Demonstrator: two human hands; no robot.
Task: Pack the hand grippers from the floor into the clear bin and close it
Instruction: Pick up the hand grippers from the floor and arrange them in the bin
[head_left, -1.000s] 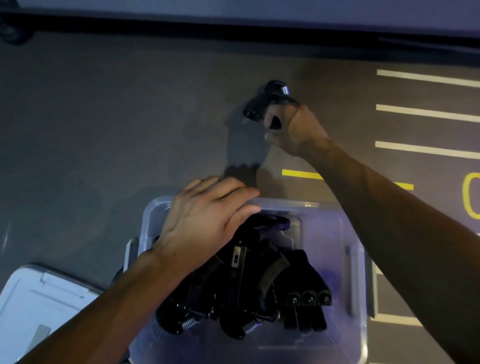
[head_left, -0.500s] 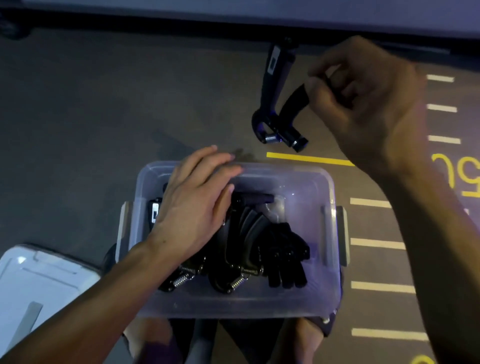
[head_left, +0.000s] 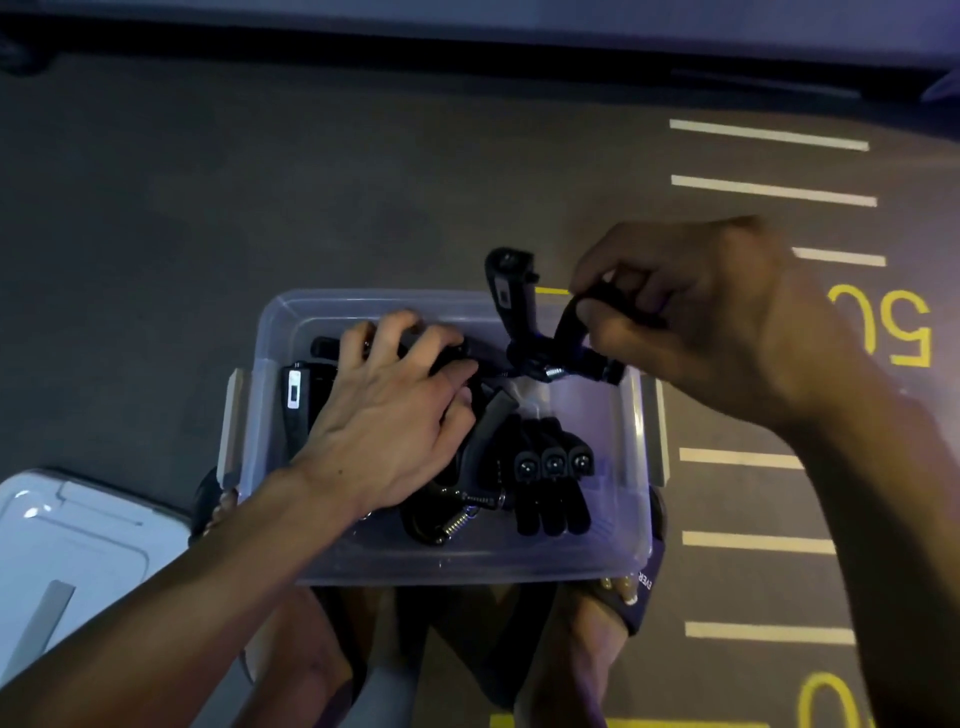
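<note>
The clear bin (head_left: 363, 564) sits on the floor between my feet, with several black hand grippers (head_left: 550, 478) lying inside. My left hand (head_left: 395, 410) rests on the pile at the bin's left side, fingers curled over a black handle. My right hand (head_left: 696, 322) holds one handle of another black hand gripper (head_left: 511, 306) above the bin's far right corner; its spring end points down into the bin and its other handle sticks up past the far rim.
The bin's white lid (head_left: 67, 540) lies on the floor at the lower left. My feet in dark slides (head_left: 636, 592) stand under the bin. White and yellow lines and numbers (head_left: 774, 192) mark the grey floor to the right. A dark ledge runs along the top.
My right hand lifted a hand gripper off the floor and brought it back and down to the bin's far right corner. My left hand stayed on the pile, fingers curling more.
</note>
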